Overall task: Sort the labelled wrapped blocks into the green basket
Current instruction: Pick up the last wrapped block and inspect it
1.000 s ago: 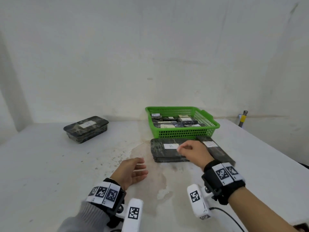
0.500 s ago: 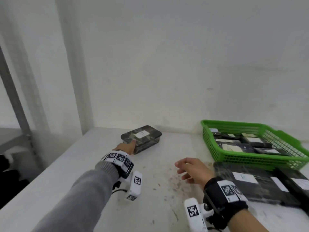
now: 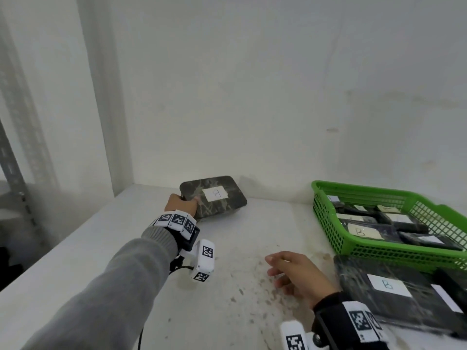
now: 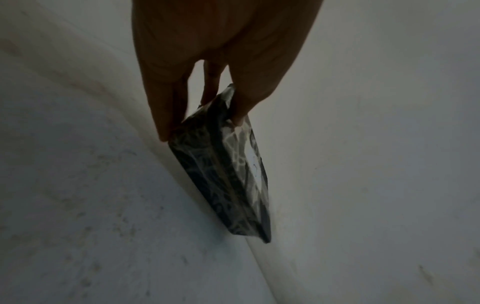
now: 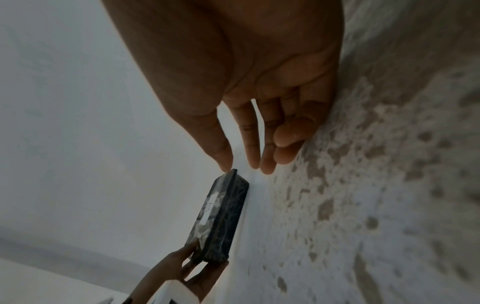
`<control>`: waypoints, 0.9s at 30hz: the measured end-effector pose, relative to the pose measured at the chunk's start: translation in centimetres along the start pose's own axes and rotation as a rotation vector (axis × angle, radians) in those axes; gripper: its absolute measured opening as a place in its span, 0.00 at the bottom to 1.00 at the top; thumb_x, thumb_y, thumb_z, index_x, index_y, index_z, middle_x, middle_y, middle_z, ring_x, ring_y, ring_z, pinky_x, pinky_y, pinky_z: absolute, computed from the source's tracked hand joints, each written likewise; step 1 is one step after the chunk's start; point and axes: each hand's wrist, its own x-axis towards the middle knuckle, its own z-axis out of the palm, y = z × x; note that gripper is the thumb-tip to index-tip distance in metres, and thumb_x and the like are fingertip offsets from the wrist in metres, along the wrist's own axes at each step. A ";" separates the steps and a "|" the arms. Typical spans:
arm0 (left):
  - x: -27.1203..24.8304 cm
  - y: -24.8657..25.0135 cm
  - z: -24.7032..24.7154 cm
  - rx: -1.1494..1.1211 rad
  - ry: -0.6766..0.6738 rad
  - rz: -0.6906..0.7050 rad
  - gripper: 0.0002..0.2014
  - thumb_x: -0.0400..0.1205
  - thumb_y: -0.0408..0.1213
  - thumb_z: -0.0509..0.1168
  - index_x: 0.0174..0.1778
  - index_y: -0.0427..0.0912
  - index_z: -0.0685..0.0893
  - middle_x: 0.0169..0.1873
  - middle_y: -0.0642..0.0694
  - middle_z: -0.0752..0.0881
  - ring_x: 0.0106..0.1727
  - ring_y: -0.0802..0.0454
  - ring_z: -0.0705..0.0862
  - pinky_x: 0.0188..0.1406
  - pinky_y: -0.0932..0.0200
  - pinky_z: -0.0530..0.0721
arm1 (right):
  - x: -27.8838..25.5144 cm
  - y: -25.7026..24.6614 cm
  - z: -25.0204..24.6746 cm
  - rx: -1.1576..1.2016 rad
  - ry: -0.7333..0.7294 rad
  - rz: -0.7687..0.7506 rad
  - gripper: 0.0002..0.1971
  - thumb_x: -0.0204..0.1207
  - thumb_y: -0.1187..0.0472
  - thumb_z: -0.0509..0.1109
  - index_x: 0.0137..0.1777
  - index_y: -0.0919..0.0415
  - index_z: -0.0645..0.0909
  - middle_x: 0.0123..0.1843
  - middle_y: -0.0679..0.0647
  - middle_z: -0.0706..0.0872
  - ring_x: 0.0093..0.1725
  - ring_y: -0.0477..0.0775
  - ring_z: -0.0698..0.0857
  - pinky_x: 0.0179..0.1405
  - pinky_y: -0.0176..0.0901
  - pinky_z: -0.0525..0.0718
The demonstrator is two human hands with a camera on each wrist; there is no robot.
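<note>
A dark wrapped block [image 3: 214, 198] with a white label lies on the white table near the back wall. My left hand [image 3: 182, 203] grips its near left end, thumb on top and fingers at the side, as the left wrist view [image 4: 228, 164] and right wrist view [image 5: 221, 222] show. My right hand [image 3: 294, 272] hovers over the stained table middle with fingers relaxed, holding nothing. The green basket [image 3: 326, 210] stands at the right with several labelled blocks inside. In front of it lies a wide dark block [image 3: 374, 296] labelled B.
A second labelled block [image 3: 452, 289] lies at the far right beside the wide one. The white wall runs close behind the table [image 3: 252, 248]. A metal shelf upright [image 3: 12, 173] stands left of the table's edge. Brown stains mark the table middle.
The view has swung left. My left hand reached out to the far block and now grips its end. My right hand left the wide block and drifted to the table middle.
</note>
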 end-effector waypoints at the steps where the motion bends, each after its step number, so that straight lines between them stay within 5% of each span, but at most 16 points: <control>1: -0.3 -0.1 -0.1 -0.061 -0.018 0.002 0.28 0.70 0.56 0.74 0.51 0.34 0.81 0.43 0.35 0.88 0.42 0.37 0.89 0.47 0.42 0.90 | -0.1 0.1 -0.1 0.009 0.002 0.004 0.07 0.81 0.60 0.71 0.51 0.64 0.85 0.39 0.58 0.86 0.27 0.51 0.79 0.23 0.36 0.75; 4: -3.4 0.4 -0.9 -0.312 -0.064 -0.015 0.22 0.76 0.47 0.76 0.54 0.36 0.77 0.52 0.33 0.84 0.51 0.34 0.86 0.41 0.41 0.90 | -0.7 0.0 -0.2 0.053 0.010 0.007 0.10 0.82 0.58 0.70 0.54 0.65 0.84 0.40 0.58 0.86 0.28 0.52 0.80 0.23 0.36 0.76; 7: -7.8 0.3 -1.9 -0.444 -0.163 -0.022 0.14 0.81 0.40 0.72 0.52 0.35 0.76 0.43 0.37 0.83 0.41 0.41 0.84 0.32 0.53 0.88 | -1.8 0.3 -0.2 0.140 0.037 -0.030 0.18 0.83 0.47 0.65 0.58 0.63 0.83 0.44 0.61 0.88 0.34 0.54 0.85 0.32 0.41 0.82; 10: -12.6 -0.9 -2.5 -0.481 -0.247 -0.001 0.13 0.82 0.40 0.71 0.53 0.35 0.77 0.40 0.40 0.84 0.38 0.44 0.85 0.34 0.54 0.87 | -3.3 0.7 -0.1 0.314 0.021 -0.052 0.26 0.83 0.38 0.56 0.62 0.60 0.80 0.54 0.68 0.88 0.43 0.60 0.88 0.42 0.48 0.86; 14: -18.0 -2.3 -2.6 -0.526 -0.314 -0.006 0.15 0.82 0.40 0.70 0.57 0.34 0.77 0.43 0.38 0.87 0.41 0.42 0.88 0.35 0.54 0.89 | -5.3 1.1 0.1 0.567 -0.071 -0.138 0.37 0.69 0.30 0.57 0.71 0.54 0.74 0.59 0.71 0.87 0.53 0.67 0.90 0.45 0.54 0.90; 19: -21.4 -2.9 -1.8 -0.590 -0.358 -0.052 0.22 0.78 0.36 0.74 0.63 0.34 0.72 0.53 0.34 0.85 0.47 0.41 0.88 0.42 0.46 0.91 | -5.7 1.3 0.8 0.620 0.076 -0.298 0.30 0.72 0.48 0.73 0.72 0.58 0.72 0.62 0.65 0.86 0.47 0.57 0.91 0.41 0.50 0.89; 22: -21.6 -3.0 -1.9 -0.544 -0.464 -0.070 0.32 0.73 0.37 0.78 0.69 0.38 0.70 0.54 0.37 0.85 0.49 0.39 0.89 0.51 0.38 0.90 | -5.3 1.6 0.6 0.652 0.155 -0.302 0.25 0.79 0.59 0.71 0.73 0.62 0.69 0.57 0.61 0.87 0.42 0.52 0.90 0.38 0.47 0.88; 25: -21.3 -3.2 -2.2 -0.541 -0.528 -0.046 0.33 0.69 0.52 0.79 0.65 0.40 0.78 0.51 0.38 0.86 0.49 0.39 0.90 0.50 0.38 0.90 | -5.2 1.4 -0.1 0.653 0.121 -0.311 0.23 0.79 0.60 0.71 0.70 0.61 0.68 0.48 0.59 0.87 0.39 0.54 0.86 0.37 0.47 0.87; 27: -21.0 -3.3 -2.6 -0.592 -0.568 -0.068 0.33 0.72 0.65 0.66 0.64 0.43 0.84 0.52 0.37 0.88 0.49 0.40 0.90 0.46 0.42 0.90 | -5.1 1.4 -0.4 0.617 0.089 -0.314 0.20 0.80 0.59 0.71 0.68 0.60 0.70 0.46 0.57 0.88 0.40 0.54 0.85 0.38 0.48 0.86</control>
